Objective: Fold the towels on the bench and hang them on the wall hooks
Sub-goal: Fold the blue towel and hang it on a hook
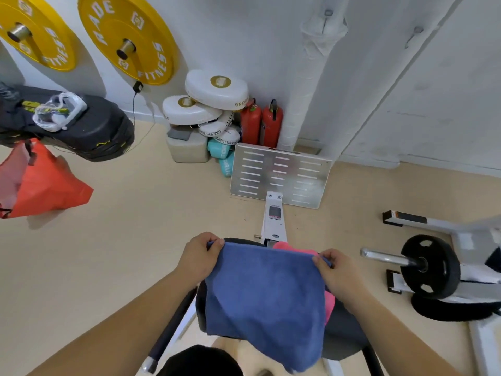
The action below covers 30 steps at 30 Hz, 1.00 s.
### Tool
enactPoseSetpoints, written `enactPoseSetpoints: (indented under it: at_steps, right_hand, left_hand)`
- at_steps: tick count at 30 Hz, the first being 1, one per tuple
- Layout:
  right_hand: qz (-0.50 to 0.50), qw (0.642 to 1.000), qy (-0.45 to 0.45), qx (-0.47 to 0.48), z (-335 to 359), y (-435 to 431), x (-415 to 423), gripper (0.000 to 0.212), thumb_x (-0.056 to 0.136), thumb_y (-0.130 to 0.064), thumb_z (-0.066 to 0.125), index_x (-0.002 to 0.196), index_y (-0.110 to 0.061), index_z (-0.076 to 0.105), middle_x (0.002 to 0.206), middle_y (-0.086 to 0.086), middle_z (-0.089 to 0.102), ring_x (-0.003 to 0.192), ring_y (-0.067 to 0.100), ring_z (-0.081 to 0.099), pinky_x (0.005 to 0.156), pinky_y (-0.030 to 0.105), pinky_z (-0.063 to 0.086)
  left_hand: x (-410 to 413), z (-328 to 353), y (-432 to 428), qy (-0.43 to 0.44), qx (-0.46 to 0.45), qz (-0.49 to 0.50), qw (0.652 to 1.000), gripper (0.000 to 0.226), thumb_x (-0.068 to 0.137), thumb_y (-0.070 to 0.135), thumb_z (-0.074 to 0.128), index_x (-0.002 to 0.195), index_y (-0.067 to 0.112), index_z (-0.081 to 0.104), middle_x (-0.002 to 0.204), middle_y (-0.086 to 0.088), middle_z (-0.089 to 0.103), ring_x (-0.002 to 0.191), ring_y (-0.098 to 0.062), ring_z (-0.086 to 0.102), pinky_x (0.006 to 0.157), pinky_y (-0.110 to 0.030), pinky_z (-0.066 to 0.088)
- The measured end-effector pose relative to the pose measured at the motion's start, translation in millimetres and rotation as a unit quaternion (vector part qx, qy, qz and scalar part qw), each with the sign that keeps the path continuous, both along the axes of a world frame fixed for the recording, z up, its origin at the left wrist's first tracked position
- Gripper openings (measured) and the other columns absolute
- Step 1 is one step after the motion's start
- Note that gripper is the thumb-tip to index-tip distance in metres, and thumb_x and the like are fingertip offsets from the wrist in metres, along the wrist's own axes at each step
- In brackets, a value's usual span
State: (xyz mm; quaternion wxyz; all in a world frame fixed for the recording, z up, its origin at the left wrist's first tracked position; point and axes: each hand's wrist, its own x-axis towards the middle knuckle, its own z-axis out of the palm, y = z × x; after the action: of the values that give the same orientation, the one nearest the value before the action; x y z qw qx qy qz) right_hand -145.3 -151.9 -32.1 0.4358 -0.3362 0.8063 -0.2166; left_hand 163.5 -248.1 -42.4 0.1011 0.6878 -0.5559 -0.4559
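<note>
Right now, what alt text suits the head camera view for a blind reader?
Left hand and right hand pinch the top corners of a blue towel over a black bench, a pink towel beneath. Yellow weight plates hang on the wall.

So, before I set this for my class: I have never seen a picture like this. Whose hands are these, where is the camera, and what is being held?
There is no machine here: these are a person's two bare hands. The single picture comes from a wide-angle camera worn on the person's head, looking forward and down, so both arms reach in from the bottom edge. The left hand and the right hand each pinch a top corner of a blue towel, holding it spread out above a black padded bench. A pink towel lies on the bench behind it, mostly hidden. On the white wall ahead a small hook shows. Gym gear, such as yellow weight plates, stands around.
</note>
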Motion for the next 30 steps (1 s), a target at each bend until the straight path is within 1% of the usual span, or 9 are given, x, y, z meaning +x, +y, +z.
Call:
enactPoseSetpoints:
  at_steps: [2,6,9,13,16,20,23,26,30]
  right_hand:
    - [0.017,0.999,0.020,0.020,-16,-19,-5,0.015,0.096,-0.017,0.062,0.086,-0.006,0.065,0.082,0.018,0.068,0.070,0.020,0.055,0.066,0.034,0.047]
    - [0.034,0.998,0.032,0.035,-40,-50,-10,0.014,0.098,-0.011,0.058,0.085,-0.009,0.061,0.075,0.002,0.063,0.069,0.013,0.054,0.062,0.023,0.040]
    - [0.050,0.996,0.032,0.066,-61,-65,-7,0.014,0.099,-0.014,0.057,0.086,-0.011,0.060,0.075,0.001,0.063,0.070,0.016,0.055,0.062,0.024,0.041]
    - [0.093,0.987,0.033,0.129,-92,-75,-5,0.011,0.100,-0.020,0.056,0.090,-0.015,0.059,0.080,-0.001,0.067,0.075,0.012,0.062,0.062,0.023,0.043]
    - [0.125,0.976,0.038,0.175,-111,-74,-8,0.011,0.099,-0.025,0.056,0.088,-0.021,0.055,0.081,0.002,0.067,0.077,0.017,0.065,0.065,0.029,0.051]
    - [0.184,0.959,0.047,0.212,-124,-76,-16,0.018,0.096,-0.029,0.058,0.080,-0.027,0.051,0.079,-0.001,0.063,0.074,0.017,0.061,0.065,0.031,0.049]
    - [0.233,0.944,0.039,0.229,-130,-83,-22,0.012,0.095,-0.030,0.060,0.088,-0.020,0.060,0.089,0.003,0.066,0.084,0.021,0.064,0.076,0.033,0.051]
    - [0.242,0.945,0.031,0.217,-128,-91,-26,0.019,0.093,-0.030,0.063,0.097,-0.011,0.065,0.099,0.004,0.067,0.094,0.023,0.064,0.081,0.032,0.051]
    - [0.232,0.953,0.012,0.195,-119,-98,-29,0.022,0.089,-0.028,0.066,0.091,-0.006,0.067,0.093,0.012,0.070,0.079,0.018,0.061,0.078,0.034,0.053]
  left_hand:
    - [-6,-18,-21,-0.002,0.017,0.000,1.000,0.021,0.100,0.028,0.056,0.083,0.018,0.065,0.087,0.002,0.069,0.082,-0.017,0.061,0.071,-0.029,0.045]
    - [-13,-52,-58,-0.029,0.043,0.004,0.999,0.020,0.101,0.026,0.055,0.086,0.016,0.064,0.084,0.004,0.067,0.081,-0.018,0.060,0.069,-0.028,0.043]
    - [-15,-76,-71,-0.065,0.074,-0.022,0.995,0.019,0.101,0.029,0.054,0.085,0.022,0.061,0.086,0.005,0.065,0.084,-0.019,0.060,0.072,-0.029,0.043]
    - [-16,-108,-71,-0.115,0.149,-0.136,0.973,0.010,0.099,0.032,0.054,0.092,0.028,0.059,0.096,0.006,0.064,0.088,-0.016,0.060,0.077,-0.028,0.048]
    - [-13,-118,-70,-0.152,0.152,-0.201,0.956,0.003,0.096,0.028,0.055,0.094,0.030,0.055,0.104,0.005,0.061,0.092,-0.016,0.061,0.084,-0.030,0.052]
    - [-15,-126,-75,-0.164,0.140,-0.247,0.945,0.010,0.095,0.027,0.058,0.095,0.035,0.052,0.112,0.010,0.057,0.098,-0.015,0.060,0.091,-0.031,0.052]
    - [-18,-131,-80,-0.161,0.148,-0.288,0.932,0.011,0.094,0.025,0.056,0.095,0.035,0.053,0.112,0.009,0.061,0.100,-0.016,0.060,0.091,-0.030,0.052]
    - [-18,-130,-88,-0.162,0.161,-0.313,0.922,0.013,0.090,0.025,0.059,0.093,0.037,0.055,0.110,0.009,0.063,0.100,-0.016,0.060,0.090,-0.031,0.053]
    - [-14,-124,-93,-0.158,0.141,-0.320,0.923,0.018,0.088,0.021,0.060,0.086,0.038,0.055,0.100,0.010,0.063,0.094,-0.014,0.059,0.082,-0.027,0.051]
